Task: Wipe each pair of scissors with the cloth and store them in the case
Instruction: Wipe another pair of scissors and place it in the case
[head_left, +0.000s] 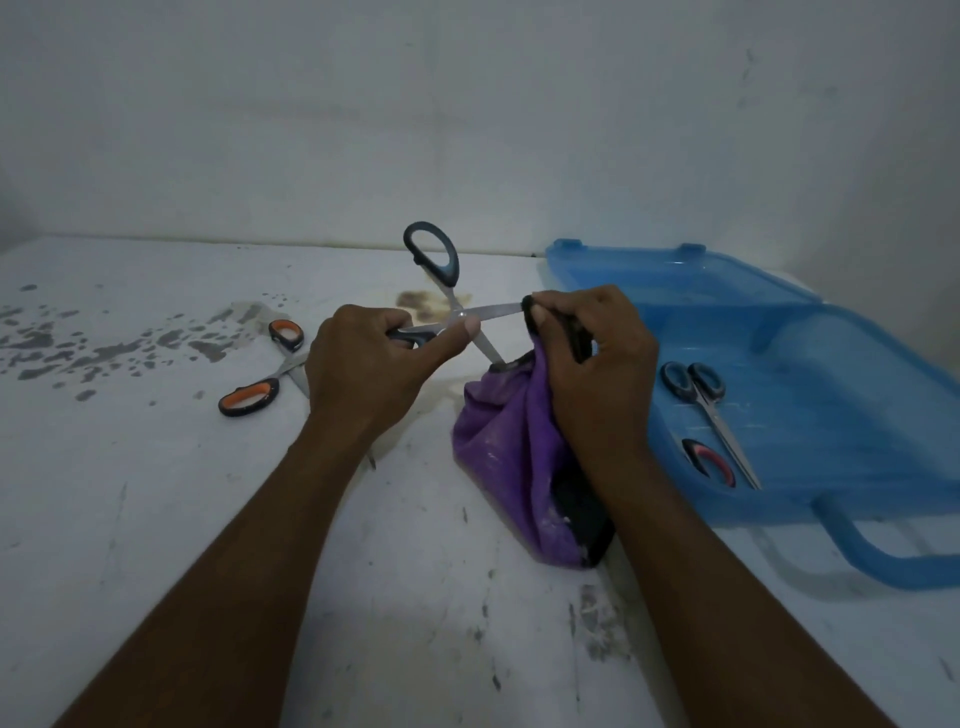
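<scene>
- Steel blades of the blue-handled scissors (448, 306) are spread wide apart in our grip: our left hand (363, 358) clasps one handle loop, thumb stretched toward the pivot.
- We pinch one blade tip through the purple cloth (511, 441) with our right hand (592, 358), fingers clenched on the fabric; the rest of the cloth hangs down to the white surface (156, 493).
- At nine o'clock from our left hand we see orange-handled scissors (260, 384) lying open on the surface.
- At three o'clock from our right hand the blue case (831, 364) lies open, holding a dark-handled pair (701, 395) and a red-trimmed handle (709, 460).
</scene>
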